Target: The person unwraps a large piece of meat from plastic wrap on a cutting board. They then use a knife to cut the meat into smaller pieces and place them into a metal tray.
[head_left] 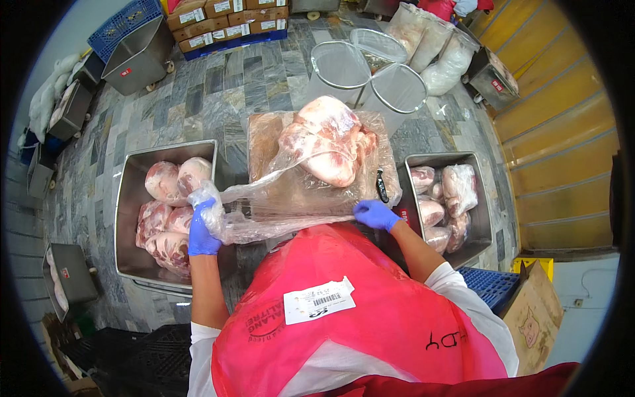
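A large piece of raw meat [324, 135] with pale fat lies on a brown work surface [263, 135], clear plastic film [271, 212] under and around it. My left hand [202, 230], in a blue glove, is closed round a bunched end of this film, left of the work surface. In the other blue glove, my right hand [374, 215] pinches the film's near edge at the right, so the film stretches between both hands. Close to the right hand lies a knife with a black handle [381, 186]; its blade is hard to make out.
Steel bins with raw meat stand on the left [122, 218] and right [483, 205]. Beyond the work surface are several hoops holding clear bags [340, 66]. Stacked cartons [225, 23] and a steel cart [140, 58] stand farther off. A blue crate [489, 286] is at the right.
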The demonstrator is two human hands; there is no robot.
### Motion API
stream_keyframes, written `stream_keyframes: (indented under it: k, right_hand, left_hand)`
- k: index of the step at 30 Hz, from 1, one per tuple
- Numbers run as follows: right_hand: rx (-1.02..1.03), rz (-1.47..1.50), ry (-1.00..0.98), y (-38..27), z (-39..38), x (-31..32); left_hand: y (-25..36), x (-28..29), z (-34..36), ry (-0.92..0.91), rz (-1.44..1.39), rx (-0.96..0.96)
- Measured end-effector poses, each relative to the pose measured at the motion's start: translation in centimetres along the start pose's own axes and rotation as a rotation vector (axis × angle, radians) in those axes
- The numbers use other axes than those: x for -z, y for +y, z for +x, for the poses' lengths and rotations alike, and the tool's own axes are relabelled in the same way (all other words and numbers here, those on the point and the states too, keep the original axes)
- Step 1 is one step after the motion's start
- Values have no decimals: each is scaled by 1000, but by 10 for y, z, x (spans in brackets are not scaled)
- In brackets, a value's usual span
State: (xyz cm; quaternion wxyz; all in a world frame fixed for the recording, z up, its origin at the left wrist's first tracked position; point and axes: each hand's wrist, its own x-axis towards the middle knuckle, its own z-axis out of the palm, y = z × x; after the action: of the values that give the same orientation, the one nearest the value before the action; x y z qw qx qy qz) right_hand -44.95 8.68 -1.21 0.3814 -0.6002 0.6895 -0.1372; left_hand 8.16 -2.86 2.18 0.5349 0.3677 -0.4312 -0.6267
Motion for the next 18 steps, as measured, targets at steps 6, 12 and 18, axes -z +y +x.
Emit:
stream_keyframes:
  k: [6, 12, 18]
  right_hand:
    - [-193, 13, 442, -59, 94, 55]
    - [-166, -572, 57, -59, 187, 96]
    - [50, -681, -460, -145, 260, 178]
  left_hand:
    - [3, 15, -33, 138, -725, 369]
    - [24, -21, -78, 411, -165, 424]
    - [2, -38, -109, 529, 137, 315]
